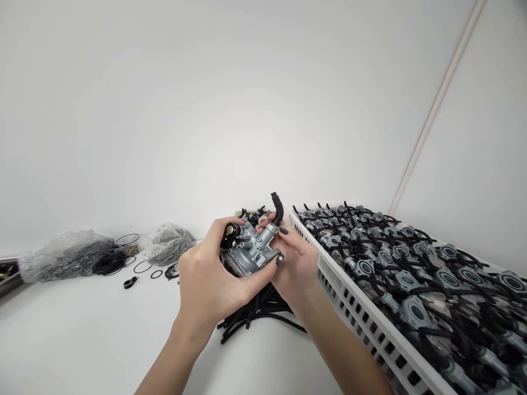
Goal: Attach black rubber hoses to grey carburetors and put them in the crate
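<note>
A silver carburetor (251,249) is held up over the white table, between my two hands. My left hand (212,269) wraps round its body, thumb along the near side and fingers over the far side. At its upper end a short bent black rubber cap (277,208) sticks up from the metal neck. My right hand (294,255) has its fingers closed about that neck, at the base of the rubber piece. A black part with a brass centre (231,230) shows by my left fingers. Part of the carburetor's underside is hidden by my left hand.
A white slatted crate (349,291) full of similar carburetors stands at right. Black hoses (257,310) lie beneath my hands. Plastic bags of small parts (164,244), black rings (156,274) and a coil of black cord (109,263) lie left, before the white wall.
</note>
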`<state>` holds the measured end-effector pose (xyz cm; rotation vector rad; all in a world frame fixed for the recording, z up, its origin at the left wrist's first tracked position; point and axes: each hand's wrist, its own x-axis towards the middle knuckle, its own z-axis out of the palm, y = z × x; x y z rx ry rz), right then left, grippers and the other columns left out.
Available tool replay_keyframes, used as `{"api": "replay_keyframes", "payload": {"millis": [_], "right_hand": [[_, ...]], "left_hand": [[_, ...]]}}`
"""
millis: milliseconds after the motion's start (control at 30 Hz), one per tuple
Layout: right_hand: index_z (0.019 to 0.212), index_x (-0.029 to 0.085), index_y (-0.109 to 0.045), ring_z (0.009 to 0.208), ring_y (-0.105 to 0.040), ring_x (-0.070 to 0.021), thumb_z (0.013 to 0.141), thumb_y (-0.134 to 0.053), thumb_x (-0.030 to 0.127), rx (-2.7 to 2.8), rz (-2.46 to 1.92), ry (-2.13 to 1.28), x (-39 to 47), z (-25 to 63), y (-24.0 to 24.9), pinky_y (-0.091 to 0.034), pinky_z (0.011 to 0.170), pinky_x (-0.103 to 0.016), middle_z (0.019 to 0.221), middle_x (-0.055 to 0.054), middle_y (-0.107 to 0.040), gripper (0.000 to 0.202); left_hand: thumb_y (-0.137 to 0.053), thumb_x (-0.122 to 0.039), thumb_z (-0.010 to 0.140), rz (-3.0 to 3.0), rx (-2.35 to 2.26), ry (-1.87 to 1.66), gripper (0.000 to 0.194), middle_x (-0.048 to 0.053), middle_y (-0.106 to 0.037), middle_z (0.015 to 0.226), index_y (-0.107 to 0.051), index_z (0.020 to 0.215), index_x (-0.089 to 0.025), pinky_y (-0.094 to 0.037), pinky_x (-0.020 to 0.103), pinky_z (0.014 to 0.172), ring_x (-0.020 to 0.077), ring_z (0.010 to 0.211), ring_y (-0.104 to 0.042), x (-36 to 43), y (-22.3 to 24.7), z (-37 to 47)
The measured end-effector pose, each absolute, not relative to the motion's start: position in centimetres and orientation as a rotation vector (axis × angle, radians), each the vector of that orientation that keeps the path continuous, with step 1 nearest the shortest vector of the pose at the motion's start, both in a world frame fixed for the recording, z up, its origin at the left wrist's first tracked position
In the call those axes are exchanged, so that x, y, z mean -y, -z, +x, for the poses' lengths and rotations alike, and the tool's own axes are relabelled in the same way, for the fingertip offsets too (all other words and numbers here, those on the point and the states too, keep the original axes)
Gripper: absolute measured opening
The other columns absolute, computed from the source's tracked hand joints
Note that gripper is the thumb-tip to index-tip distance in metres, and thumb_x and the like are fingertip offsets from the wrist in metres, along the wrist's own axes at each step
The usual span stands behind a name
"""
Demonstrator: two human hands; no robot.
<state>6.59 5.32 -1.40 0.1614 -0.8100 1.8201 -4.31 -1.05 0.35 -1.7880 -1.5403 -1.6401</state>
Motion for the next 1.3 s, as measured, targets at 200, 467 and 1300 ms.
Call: {"api": "replay_keyframes", "payload": {"millis": [200,467,1300], "right_hand": [[0.091,0.019,-0.075,0.08,-0.066,-0.012,0.077,-0.062,0.019,0.805,0.163,-1.814,-5.3,6.6,1.6,-0.057,0.078,-0.022,0.086,-0.001,-0.07,0.019],[0.091,0.019,-0.075,0.079,-0.067,-0.0095,0.075,-0.066,0.015,0.822,0.205,-1.803,-5.2,6.7,1.4,-0.056,0.078,-0.018,0.087,0.0,-0.07,0.018],[0.087,0.024,-0.07,0.082,-0.061,-0.0138,0.07,-0.081,0.028,0.988,0.146,-1.603,-4.6,7.5,1.6,-0.053,0.08,-0.024,0.087,-0.001,-0.063,0.02]], "left_hand": [[-0.075,-0.044,0.061,-1.776,1.533,1.633,0.045,-0.001,-0.077,0.089,-0.062,0.1,-0.025,-0.052,0.032,0.065,0.0204,0.071,-0.072,1.0,-0.3,-4.4],[-0.077,-0.041,0.06,-1.761,1.528,1.584,0.047,-0.002,-0.076,0.082,-0.062,0.101,-0.024,-0.051,0.029,0.058,0.0184,0.063,-0.07,1.3,-0.4,-4.3],[-0.075,-0.043,0.061,-1.646,1.164,1.506,0.052,0.001,-0.073,0.075,-0.06,0.105,-0.02,-0.051,0.028,0.055,0.0178,0.062,-0.071,1.4,0.4,-4.0]]}}
